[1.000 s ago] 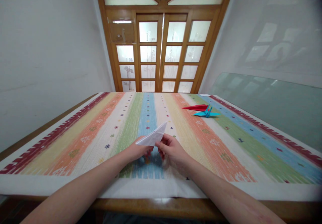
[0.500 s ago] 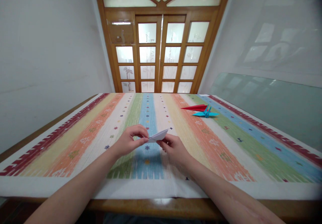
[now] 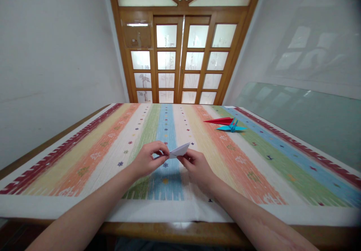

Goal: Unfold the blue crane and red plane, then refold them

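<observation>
White folded paper (image 3: pixel 179 150) now lowered and flattened to a slim wedge, no longer raised with its point tilted up to the far right as a second ago. Pinched at both ends: left hand (image 3: pixel 146 161) come up over the near-left tip, fingers closed on it from above; right hand (image 3: pixel 197 165) clamped on the right end from below. Held just above the striped tabletop (image 3: pixel 254 161), over the blue stripe, not resting on it. Hardly any shift in the last half second, so probably a crease being pressed or an end being worked rather than a new fold begun. Well apart at the far right, untouched: red paper figure (image 3: pixel 220 120) and teal paper crane (image 3: pixel 231 127), just beside each other.
</observation>
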A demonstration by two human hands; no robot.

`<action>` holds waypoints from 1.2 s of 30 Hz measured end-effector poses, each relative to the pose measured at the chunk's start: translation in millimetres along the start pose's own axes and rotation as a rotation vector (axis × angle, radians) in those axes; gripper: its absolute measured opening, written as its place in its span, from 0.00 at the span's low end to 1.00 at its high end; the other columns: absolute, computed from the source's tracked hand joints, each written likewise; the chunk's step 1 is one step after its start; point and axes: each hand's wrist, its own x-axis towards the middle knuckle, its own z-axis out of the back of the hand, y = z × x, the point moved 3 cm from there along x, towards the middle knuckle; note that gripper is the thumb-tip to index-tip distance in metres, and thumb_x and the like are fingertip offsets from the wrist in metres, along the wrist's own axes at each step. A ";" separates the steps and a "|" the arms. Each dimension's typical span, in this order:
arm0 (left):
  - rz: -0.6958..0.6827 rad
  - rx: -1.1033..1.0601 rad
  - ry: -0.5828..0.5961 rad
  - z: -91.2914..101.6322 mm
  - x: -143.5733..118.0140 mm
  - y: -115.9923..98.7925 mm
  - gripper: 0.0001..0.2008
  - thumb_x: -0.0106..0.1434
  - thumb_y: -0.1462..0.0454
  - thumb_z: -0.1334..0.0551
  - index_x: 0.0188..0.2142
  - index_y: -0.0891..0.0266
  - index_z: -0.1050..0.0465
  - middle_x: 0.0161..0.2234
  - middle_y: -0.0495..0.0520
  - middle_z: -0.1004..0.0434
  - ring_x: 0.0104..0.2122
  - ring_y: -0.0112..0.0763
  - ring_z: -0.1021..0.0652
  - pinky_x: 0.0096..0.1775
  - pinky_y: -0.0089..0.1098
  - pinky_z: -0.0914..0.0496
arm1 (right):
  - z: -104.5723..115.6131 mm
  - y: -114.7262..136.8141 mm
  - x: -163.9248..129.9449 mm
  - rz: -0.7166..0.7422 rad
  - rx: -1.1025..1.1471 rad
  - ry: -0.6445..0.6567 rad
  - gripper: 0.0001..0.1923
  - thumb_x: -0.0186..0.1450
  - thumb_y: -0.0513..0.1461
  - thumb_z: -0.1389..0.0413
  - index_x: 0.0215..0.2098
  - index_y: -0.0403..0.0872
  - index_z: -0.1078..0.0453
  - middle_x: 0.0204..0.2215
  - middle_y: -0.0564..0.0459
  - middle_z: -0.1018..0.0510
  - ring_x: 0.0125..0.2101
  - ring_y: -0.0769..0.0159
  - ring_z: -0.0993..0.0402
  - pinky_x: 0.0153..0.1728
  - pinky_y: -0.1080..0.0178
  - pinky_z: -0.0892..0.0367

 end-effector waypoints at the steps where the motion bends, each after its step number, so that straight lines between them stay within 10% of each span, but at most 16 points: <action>1: 0.031 -0.006 -0.009 -0.2 -0.3 2.0 0.02 0.63 0.67 0.37 0.34 0.62 0.24 0.34 0.54 0.21 0.36 0.32 0.22 0.42 0.34 0.26 | 0.2 0.1 -0.3 -0.006 -0.008 -0.001 0.08 0.68 0.37 0.44 0.41 0.49 0.22 0.33 0.53 0.18 0.31 0.65 0.25 0.35 0.63 0.34; 9: 0.290 -0.114 0.018 -3.4 -2.5 31.5 0.06 0.62 0.62 0.34 0.36 0.63 0.25 0.36 0.55 0.23 0.40 0.35 0.22 0.42 0.35 0.26 | 6.1 3.9 -1.7 0.034 -0.224 -0.043 0.05 0.67 0.37 0.41 0.36 0.49 0.23 0.28 0.53 0.24 0.29 0.65 0.30 0.32 0.63 0.37; 25: 0.167 0.288 0.057 -4.4 -4.4 33.9 0.03 0.62 0.64 0.34 0.36 0.61 0.25 0.35 0.52 0.24 0.34 0.32 0.26 0.38 0.32 0.33 | 11.6 2.3 -1.6 0.091 -0.265 -0.013 0.07 0.65 0.32 0.42 0.37 0.49 0.23 0.33 0.52 0.19 0.35 0.63 0.24 0.38 0.62 0.33; 36: 0.250 0.166 0.095 -10.2 -5.1 36.0 0.03 0.63 0.64 0.35 0.35 0.61 0.23 0.34 0.53 0.21 0.33 0.31 0.23 0.36 0.30 0.29 | 14.8 3.4 0.6 0.061 -0.180 -0.057 0.08 0.65 0.34 0.42 0.38 0.50 0.22 0.33 0.51 0.17 0.34 0.62 0.22 0.37 0.61 0.31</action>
